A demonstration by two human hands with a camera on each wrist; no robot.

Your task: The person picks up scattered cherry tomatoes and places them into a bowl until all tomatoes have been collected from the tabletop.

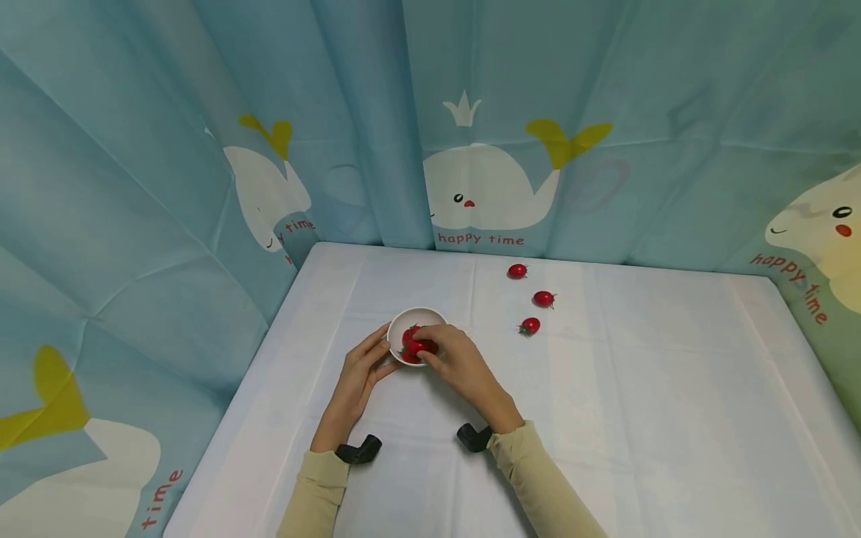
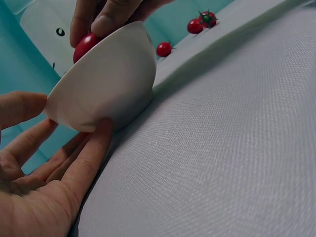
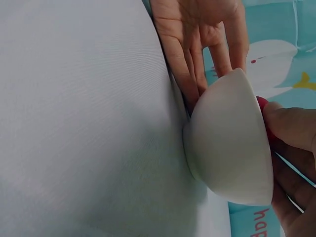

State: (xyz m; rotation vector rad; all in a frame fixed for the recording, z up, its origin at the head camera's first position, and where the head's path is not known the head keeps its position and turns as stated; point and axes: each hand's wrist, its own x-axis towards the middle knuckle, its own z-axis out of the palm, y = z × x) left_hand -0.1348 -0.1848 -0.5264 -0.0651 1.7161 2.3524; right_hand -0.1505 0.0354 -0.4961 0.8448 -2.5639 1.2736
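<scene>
A small white bowl (image 1: 403, 320) stands on the table with several red cherry tomatoes (image 1: 409, 336) inside. My left hand (image 1: 356, 379) holds the bowl at its left side, with one fingertip at the rim and others low against the outer wall, as the left wrist view shows. Reaching in from the right, my right hand (image 1: 466, 368) pinches a cherry tomato (image 2: 85, 46) between thumb and fingers at the bowl's mouth. In the right wrist view, the bowl wall (image 3: 229, 143) hides the inside, and only a bit of red shows by the thumb.
Three cherry tomatoes lie apart on the white-covered table (image 1: 646, 388), right of the bowl: a far one (image 1: 517, 271), a middle one (image 1: 543, 299) and a near one (image 1: 530, 326). A blue curtain (image 1: 363, 97) with whale prints hangs behind and along the left.
</scene>
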